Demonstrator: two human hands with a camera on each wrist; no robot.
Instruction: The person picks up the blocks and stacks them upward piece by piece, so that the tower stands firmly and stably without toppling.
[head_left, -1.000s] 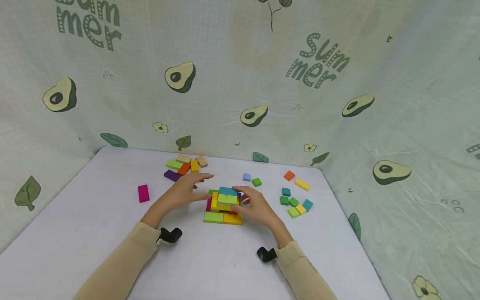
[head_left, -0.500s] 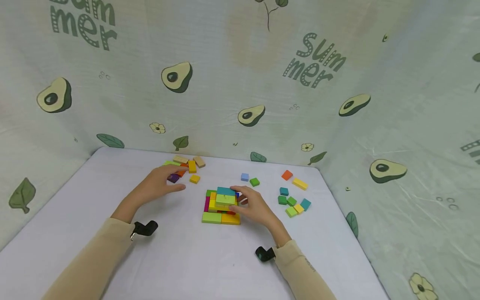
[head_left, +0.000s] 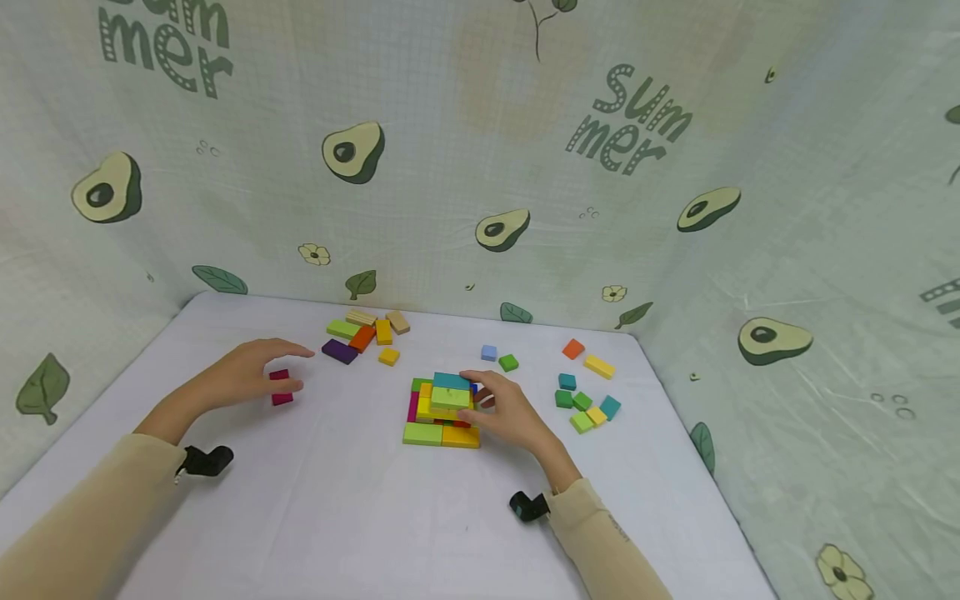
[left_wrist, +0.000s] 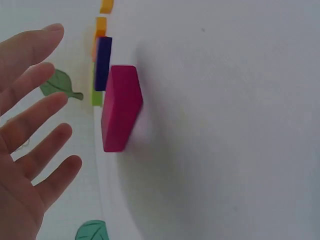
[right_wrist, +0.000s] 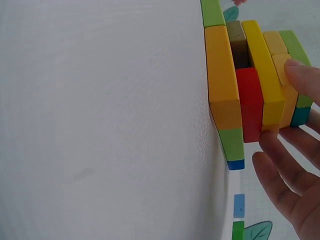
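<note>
My left hand [head_left: 231, 382] is over the left of the table, fingers spread, with a magenta block [head_left: 281, 399] under its thumb in the head view. In the left wrist view a gap separates the fingers [left_wrist: 55, 140] from that magenta block [left_wrist: 120, 107]. Near the table's middle stands a layered stack of coloured blocks [head_left: 423, 434], topped by light green and teal pieces. My right hand [head_left: 513, 414] holds the stack's upper right end, thumb at the front and fingers curled behind. In the right wrist view the thumb [right_wrist: 302, 77] touches a yellow-orange block; fingertips meet the block ends.
Behind the left hand lies a group with a purple block [head_left: 340, 351], an orange block [head_left: 363, 338] and several others. A light blue block [head_left: 489, 352] and a green block [head_left: 508, 362] lie behind the stack. Several small blocks, including a teal one [head_left: 610, 407], are scattered at right.
My left hand has moved left from beside the stack, past the purple block, to over the magenta block. The right hand has stayed at the stack.
</note>
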